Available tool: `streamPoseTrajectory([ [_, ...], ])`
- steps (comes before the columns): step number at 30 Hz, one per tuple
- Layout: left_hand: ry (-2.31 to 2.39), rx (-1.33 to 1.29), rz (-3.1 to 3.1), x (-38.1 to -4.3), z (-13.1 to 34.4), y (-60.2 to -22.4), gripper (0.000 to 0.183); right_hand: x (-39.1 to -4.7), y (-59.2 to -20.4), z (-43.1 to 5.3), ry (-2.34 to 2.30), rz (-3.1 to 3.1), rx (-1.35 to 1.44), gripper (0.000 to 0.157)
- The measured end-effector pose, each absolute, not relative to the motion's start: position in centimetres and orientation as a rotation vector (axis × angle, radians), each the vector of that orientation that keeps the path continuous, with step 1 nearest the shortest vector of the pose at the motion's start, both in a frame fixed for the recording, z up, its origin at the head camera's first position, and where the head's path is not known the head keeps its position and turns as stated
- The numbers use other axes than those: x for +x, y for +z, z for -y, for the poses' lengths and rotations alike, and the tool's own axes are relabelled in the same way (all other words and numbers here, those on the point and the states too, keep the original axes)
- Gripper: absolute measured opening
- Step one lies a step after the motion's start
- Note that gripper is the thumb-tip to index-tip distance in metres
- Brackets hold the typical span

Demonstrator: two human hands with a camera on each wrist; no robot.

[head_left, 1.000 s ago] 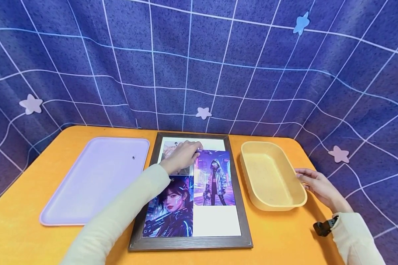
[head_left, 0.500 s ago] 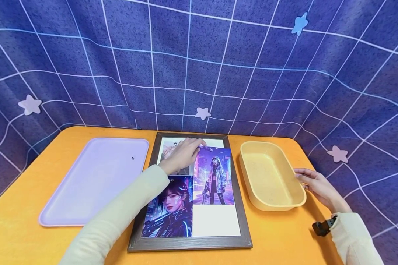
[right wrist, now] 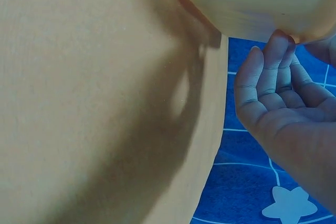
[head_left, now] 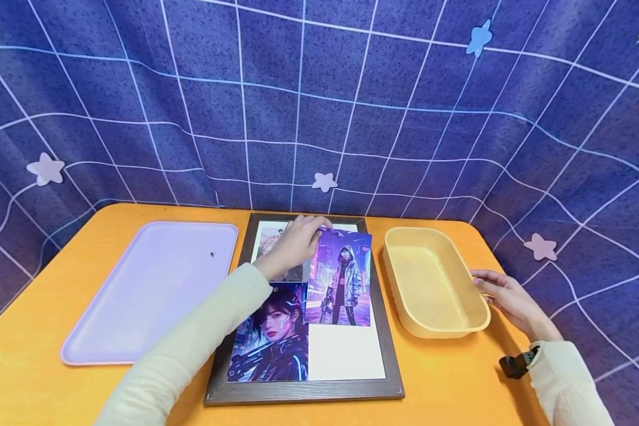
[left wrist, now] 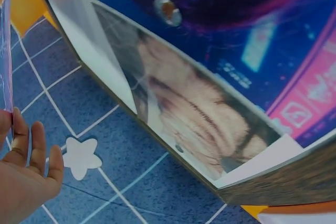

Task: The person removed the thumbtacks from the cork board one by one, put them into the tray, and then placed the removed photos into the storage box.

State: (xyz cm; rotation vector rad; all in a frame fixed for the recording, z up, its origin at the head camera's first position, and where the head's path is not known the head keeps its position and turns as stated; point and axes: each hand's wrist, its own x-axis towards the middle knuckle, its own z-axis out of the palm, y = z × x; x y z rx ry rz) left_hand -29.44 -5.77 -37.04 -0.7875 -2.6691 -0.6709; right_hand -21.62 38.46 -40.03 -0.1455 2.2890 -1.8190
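Note:
My left hand [head_left: 291, 245] pinches the top edge of a glossy picture sheet [head_left: 339, 278] showing a hooded figure in a purple neon city. The sheet's top tilts up over the right half of a dark-framed board [head_left: 346, 354]. In the left wrist view, my left hand [left wrist: 29, 182] grips the sheet's thin edge [left wrist: 6, 51]. A second picture, a dark-haired figure [head_left: 271, 334], lies at the board's lower left; a pale photo [head_left: 268, 239] above it is partly covered by my hand. My right hand [head_left: 511, 299] touches the outer side of a yellow bin [head_left: 431, 278], fingers loosely curved.
A shallow lilac tray [head_left: 154, 290] lies left of the frame, with a small dark speck on it. All stand on an orange table [head_left: 447, 378]. A blue grid-patterned curtain [head_left: 277, 118] with stars closes off the back and sides.
The hooded-figure sheet has moved up and slightly left with my left hand, tilting a little and baring more white board below it. The right hand stays at the bin.

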Motion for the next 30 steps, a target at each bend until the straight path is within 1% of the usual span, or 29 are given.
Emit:
streamPoseTrajectory([
  [19,-0.739,-0.824,2.592,-29.5,6.1,-34.7,0.024,-21.6,-39.9,-38.3,-1.823,-2.284,-0.128,0.022],
  [30,-0.730,-0.804,2.595,-29.5,5.4,-33.0,0.024,-21.6,-39.9,-38.4,-1.854,-2.249,-0.126,0.019],
])
